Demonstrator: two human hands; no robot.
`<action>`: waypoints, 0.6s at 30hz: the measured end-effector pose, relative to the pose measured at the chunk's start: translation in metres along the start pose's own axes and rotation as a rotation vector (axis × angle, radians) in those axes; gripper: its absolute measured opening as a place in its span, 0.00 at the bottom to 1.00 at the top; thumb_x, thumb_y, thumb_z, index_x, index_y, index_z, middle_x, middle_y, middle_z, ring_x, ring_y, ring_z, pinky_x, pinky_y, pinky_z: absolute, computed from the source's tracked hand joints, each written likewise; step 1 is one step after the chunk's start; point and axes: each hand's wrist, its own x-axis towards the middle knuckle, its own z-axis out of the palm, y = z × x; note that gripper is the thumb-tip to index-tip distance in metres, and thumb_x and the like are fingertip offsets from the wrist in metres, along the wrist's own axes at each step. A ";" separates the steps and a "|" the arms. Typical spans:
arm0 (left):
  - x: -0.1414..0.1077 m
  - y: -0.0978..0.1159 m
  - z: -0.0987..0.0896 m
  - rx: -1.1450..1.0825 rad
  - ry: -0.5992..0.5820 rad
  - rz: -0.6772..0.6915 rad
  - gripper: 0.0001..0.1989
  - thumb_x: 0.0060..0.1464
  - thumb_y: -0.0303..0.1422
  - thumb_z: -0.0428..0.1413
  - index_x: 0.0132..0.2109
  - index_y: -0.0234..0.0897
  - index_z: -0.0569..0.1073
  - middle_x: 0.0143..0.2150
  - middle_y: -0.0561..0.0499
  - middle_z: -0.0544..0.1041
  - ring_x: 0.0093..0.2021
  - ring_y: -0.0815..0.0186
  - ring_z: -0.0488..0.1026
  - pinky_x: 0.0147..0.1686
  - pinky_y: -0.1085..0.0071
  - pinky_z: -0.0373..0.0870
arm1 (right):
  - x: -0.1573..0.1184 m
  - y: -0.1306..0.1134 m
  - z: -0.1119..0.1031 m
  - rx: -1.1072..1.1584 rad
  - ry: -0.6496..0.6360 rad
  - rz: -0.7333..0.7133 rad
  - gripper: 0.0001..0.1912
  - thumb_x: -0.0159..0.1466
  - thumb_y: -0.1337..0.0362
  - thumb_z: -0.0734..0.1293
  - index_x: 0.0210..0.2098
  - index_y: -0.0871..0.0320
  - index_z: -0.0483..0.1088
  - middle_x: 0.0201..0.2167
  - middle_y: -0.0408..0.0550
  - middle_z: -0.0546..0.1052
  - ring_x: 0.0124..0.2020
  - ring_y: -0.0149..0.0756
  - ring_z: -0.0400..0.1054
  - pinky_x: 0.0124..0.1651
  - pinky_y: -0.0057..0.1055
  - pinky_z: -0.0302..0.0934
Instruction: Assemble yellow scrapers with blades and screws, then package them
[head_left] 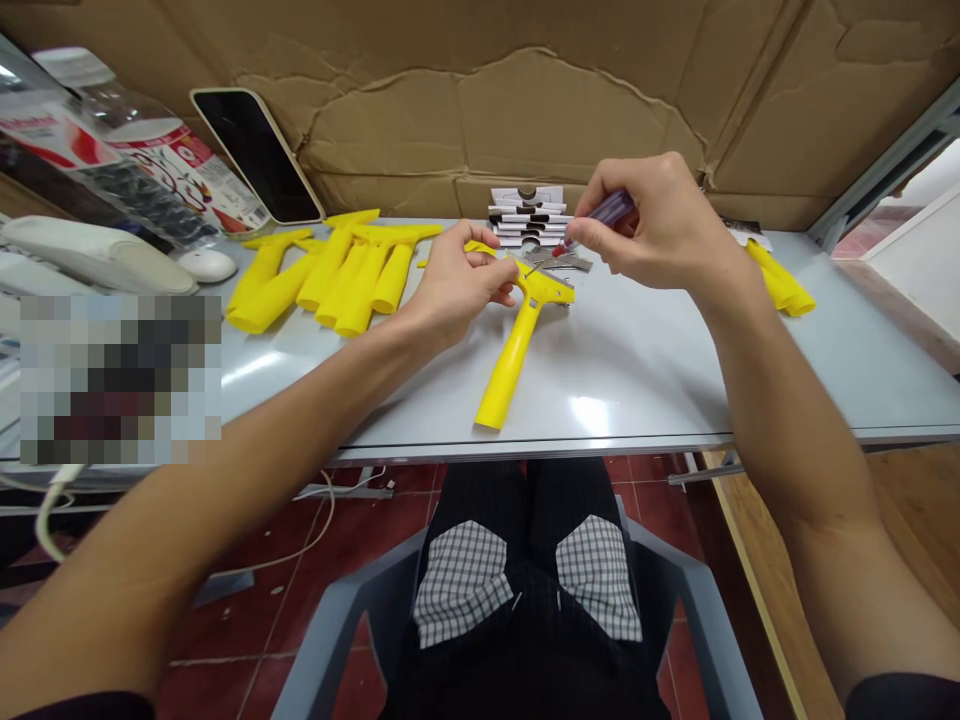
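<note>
A yellow plastic scraper (516, 352) lies on the grey table, its hollow handle pointing toward me. My left hand (466, 272) has its fingers closed on the left part of the scraper's head. In my right hand (637, 225) is a screwdriver (611, 208) with a clear purple and red handle; its thin shaft slants down left to the scraper's head. Metal blades (564, 262) lie just behind the head. Behind them are stacked blade packets (527, 212) in white and black.
Several yellow scrapers (360, 275) lie in a pile at the left, and more yellow pieces (780, 280) at the right. Bottles (187, 170), a phone (255, 155) and a white mouse (206, 265) stand or lie back left. Cardboard (465, 110) closes off the rear.
</note>
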 end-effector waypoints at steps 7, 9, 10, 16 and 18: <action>0.000 -0.002 -0.002 -0.008 -0.036 0.014 0.21 0.51 0.20 0.68 0.43 0.44 0.67 0.26 0.59 0.77 0.25 0.68 0.75 0.29 0.71 0.76 | 0.001 0.006 0.000 -0.044 0.015 -0.059 0.16 0.69 0.50 0.77 0.33 0.49 0.71 0.30 0.45 0.81 0.33 0.43 0.75 0.37 0.40 0.66; 0.003 -0.004 -0.003 -0.017 -0.022 0.035 0.21 0.51 0.20 0.69 0.42 0.45 0.67 0.26 0.59 0.77 0.25 0.68 0.75 0.28 0.72 0.76 | -0.001 0.004 -0.001 -0.006 -0.005 -0.089 0.11 0.67 0.59 0.77 0.36 0.49 0.71 0.32 0.43 0.82 0.31 0.41 0.74 0.38 0.39 0.66; 0.004 -0.005 -0.003 -0.022 -0.018 0.043 0.21 0.50 0.21 0.69 0.42 0.45 0.67 0.26 0.59 0.77 0.25 0.68 0.75 0.28 0.72 0.76 | -0.001 0.003 -0.001 0.007 -0.012 -0.094 0.10 0.66 0.62 0.77 0.37 0.49 0.71 0.32 0.43 0.82 0.31 0.41 0.74 0.38 0.40 0.67; 0.009 -0.011 -0.004 -0.056 -0.015 0.069 0.20 0.51 0.23 0.70 0.41 0.45 0.68 0.26 0.58 0.78 0.25 0.68 0.75 0.27 0.71 0.77 | 0.001 0.005 0.001 -0.020 0.031 -0.036 0.12 0.67 0.60 0.77 0.32 0.49 0.72 0.29 0.45 0.81 0.33 0.44 0.74 0.42 0.43 0.67; 0.008 -0.010 -0.004 -0.044 -0.002 0.051 0.20 0.51 0.22 0.69 0.41 0.45 0.67 0.26 0.57 0.79 0.26 0.67 0.76 0.28 0.70 0.77 | 0.002 0.008 0.001 -0.026 0.027 -0.025 0.15 0.68 0.58 0.78 0.30 0.49 0.71 0.28 0.46 0.80 0.34 0.45 0.73 0.44 0.44 0.67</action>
